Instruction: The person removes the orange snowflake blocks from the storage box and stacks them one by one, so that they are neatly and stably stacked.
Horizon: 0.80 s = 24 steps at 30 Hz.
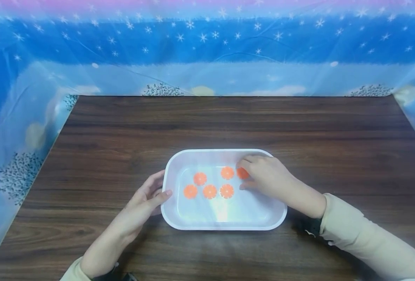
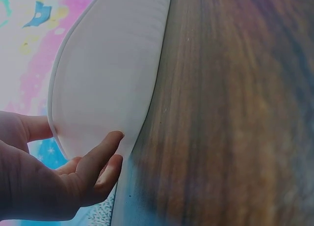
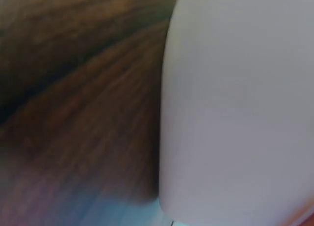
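Observation:
A white rectangular basin (image 1: 200,225) with rounded corners stands on the table. My left hand (image 1: 140,207) grips its left end, thumb over the rim and fingers against the outer wall; the left wrist view shows this hand (image 2: 68,182) at the basin's side (image 2: 103,83). Inside the basin my right hand (image 1: 268,177) reaches over the right wall, with thumb and bent fingers around an orange, flower-edged slice (image 1: 242,173), like carrot. Several similar slices (image 1: 209,191) lie flat to its left. The right wrist view shows only the basin's outer wall (image 3: 235,103), not the fingers.
The dark wood-grain table (image 1: 123,128) extends around the basin. Blue cloth with white snowflakes (image 1: 203,47) hangs behind the table's far edge and along its sides. A dark wrist strap (image 1: 312,225) sits below the right sleeve.

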Each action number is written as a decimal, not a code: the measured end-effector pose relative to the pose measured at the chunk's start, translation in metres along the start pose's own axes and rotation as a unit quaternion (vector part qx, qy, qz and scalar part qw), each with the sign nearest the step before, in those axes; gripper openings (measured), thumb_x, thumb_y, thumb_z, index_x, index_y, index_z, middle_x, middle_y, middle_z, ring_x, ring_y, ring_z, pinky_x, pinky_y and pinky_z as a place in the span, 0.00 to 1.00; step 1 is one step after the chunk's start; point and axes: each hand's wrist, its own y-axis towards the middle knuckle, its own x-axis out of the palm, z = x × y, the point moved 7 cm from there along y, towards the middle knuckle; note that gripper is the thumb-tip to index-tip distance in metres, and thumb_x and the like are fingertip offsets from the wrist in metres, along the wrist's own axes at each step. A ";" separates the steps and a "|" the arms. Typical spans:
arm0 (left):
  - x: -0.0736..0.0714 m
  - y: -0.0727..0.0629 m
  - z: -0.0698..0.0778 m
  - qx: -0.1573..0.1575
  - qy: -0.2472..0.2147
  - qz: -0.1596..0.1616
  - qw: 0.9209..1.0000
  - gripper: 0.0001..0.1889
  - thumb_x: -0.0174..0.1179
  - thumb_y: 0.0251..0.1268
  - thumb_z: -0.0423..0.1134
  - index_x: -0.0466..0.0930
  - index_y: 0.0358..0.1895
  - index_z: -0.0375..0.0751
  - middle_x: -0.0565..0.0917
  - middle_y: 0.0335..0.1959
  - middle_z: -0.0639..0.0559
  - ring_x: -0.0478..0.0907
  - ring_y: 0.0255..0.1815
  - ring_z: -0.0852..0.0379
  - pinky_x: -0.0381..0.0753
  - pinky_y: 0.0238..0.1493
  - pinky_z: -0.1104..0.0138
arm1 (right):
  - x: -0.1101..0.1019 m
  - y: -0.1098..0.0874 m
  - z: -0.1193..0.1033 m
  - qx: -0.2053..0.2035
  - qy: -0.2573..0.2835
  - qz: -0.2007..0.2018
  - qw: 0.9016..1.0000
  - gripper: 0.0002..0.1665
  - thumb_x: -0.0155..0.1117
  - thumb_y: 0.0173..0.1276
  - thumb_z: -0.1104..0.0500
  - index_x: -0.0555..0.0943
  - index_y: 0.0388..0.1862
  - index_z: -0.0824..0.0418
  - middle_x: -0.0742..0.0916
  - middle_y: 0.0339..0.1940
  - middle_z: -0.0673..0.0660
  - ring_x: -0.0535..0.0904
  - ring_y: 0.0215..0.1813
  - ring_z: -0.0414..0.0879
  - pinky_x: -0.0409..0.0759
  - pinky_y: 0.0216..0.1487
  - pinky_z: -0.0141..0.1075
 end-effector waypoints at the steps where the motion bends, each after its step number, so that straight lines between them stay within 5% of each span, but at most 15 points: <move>1: 0.000 0.000 0.000 0.000 0.001 -0.001 1.000 0.31 0.53 0.68 0.42 0.52 0.71 0.48 0.60 0.69 0.45 0.64 0.66 0.44 0.72 0.57 0.54 | 0.000 0.000 0.000 0.003 0.001 0.001 1.000 0.31 0.77 0.47 0.49 0.81 0.49 0.61 0.86 0.42 0.55 0.81 0.44 0.47 0.80 0.46 0.42; 24: 0.001 -0.001 0.000 -0.003 0.008 -0.002 1.000 0.32 0.53 0.69 0.44 0.50 0.72 0.50 0.58 0.70 0.45 0.62 0.68 0.45 0.69 0.60 0.51 | 0.007 0.004 0.001 0.072 0.050 -0.025 0.996 0.22 0.78 0.46 0.54 0.83 0.40 0.59 0.81 0.29 0.49 0.74 0.32 0.44 0.74 0.38 0.35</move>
